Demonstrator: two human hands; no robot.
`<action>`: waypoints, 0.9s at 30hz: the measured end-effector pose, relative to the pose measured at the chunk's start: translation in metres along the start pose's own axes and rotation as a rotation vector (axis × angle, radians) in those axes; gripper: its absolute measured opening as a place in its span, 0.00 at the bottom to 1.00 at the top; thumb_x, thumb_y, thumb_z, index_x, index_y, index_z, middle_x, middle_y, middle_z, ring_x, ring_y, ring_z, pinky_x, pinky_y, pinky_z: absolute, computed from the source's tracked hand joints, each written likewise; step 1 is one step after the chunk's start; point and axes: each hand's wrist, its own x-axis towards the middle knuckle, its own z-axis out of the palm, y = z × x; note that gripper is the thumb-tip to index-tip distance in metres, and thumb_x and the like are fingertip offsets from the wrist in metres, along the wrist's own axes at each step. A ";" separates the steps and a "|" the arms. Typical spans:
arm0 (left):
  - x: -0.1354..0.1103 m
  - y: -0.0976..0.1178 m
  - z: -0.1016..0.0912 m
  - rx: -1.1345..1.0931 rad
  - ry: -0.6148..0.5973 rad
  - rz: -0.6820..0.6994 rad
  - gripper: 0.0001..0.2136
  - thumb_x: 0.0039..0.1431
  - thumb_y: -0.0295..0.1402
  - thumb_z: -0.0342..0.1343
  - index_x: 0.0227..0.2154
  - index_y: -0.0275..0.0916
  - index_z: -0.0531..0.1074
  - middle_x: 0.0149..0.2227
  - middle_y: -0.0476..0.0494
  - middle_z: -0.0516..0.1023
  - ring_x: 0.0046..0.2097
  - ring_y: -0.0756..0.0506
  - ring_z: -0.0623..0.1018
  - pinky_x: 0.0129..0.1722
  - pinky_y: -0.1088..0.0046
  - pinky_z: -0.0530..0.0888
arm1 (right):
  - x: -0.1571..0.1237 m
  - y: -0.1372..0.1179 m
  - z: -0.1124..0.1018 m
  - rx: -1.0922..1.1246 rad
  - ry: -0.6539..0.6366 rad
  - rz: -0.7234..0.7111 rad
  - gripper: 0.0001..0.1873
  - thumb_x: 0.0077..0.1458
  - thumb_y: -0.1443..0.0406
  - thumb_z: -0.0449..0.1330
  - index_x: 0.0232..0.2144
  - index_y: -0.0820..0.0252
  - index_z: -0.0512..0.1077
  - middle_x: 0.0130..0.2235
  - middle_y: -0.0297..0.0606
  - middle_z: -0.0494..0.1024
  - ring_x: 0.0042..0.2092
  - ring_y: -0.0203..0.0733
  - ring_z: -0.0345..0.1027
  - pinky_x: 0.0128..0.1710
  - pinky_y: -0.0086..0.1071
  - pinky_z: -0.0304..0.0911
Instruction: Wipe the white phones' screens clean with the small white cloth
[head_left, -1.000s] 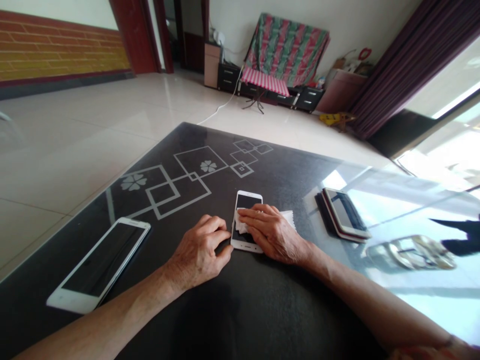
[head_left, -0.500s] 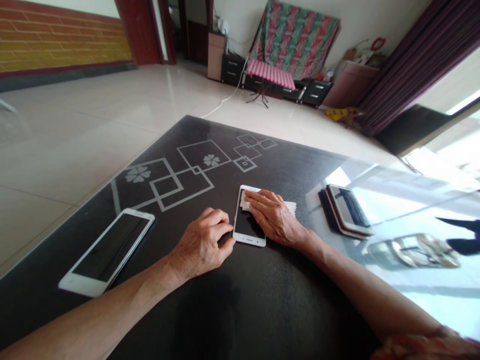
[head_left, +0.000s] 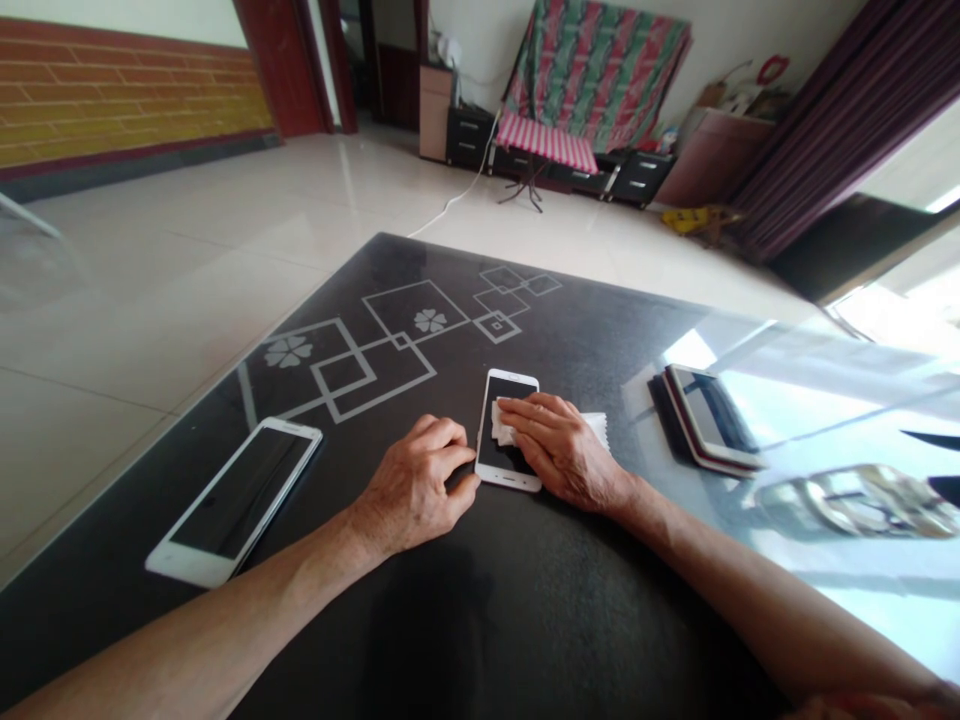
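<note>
White phone lies flat on the worktop, in from its far corner.
Right grip, unclenched, presses white tissue onto the phone; left grip curls at the phone's left edge, whether clamped I cannot tell. Well right of that corner sits a shiny dish-like object, contents unclear.

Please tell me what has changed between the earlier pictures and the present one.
The right hand moved the white tissue toward the far end of the middle phone, then back toward its middle. Nothing was visibly grasped or let go. The left hand stayed by that phone's near left corner; the left phone and right phone stayed where they lay.
</note>
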 end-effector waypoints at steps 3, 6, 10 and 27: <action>0.000 0.000 0.000 0.003 0.002 -0.002 0.05 0.54 0.28 0.56 0.32 0.38 0.76 0.35 0.43 0.73 0.39 0.45 0.71 0.41 0.67 0.73 | 0.006 0.002 0.002 -0.045 -0.007 0.011 0.20 0.63 0.65 0.48 0.55 0.58 0.67 0.58 0.43 0.69 0.55 0.49 0.62 0.54 0.49 0.62; 0.000 0.001 0.000 0.001 -0.003 -0.005 0.05 0.54 0.28 0.56 0.31 0.37 0.76 0.35 0.43 0.73 0.39 0.45 0.70 0.41 0.67 0.73 | 0.006 0.004 0.003 -0.015 -0.003 -0.007 0.19 0.63 0.66 0.49 0.54 0.58 0.68 0.57 0.43 0.70 0.54 0.49 0.63 0.54 0.48 0.61; 0.000 0.001 0.000 0.000 -0.002 -0.006 0.04 0.54 0.27 0.56 0.31 0.37 0.76 0.35 0.43 0.73 0.39 0.45 0.70 0.41 0.67 0.73 | -0.001 0.003 0.003 0.075 0.037 -0.045 0.16 0.61 0.67 0.51 0.49 0.59 0.72 0.53 0.42 0.74 0.51 0.46 0.67 0.53 0.47 0.62; 0.000 0.001 0.001 -0.007 0.017 0.005 0.05 0.53 0.26 0.56 0.31 0.38 0.76 0.34 0.43 0.73 0.39 0.45 0.71 0.40 0.67 0.73 | 0.003 0.010 0.003 -0.042 0.070 0.045 0.18 0.63 0.65 0.50 0.52 0.58 0.70 0.55 0.43 0.71 0.55 0.49 0.64 0.55 0.50 0.61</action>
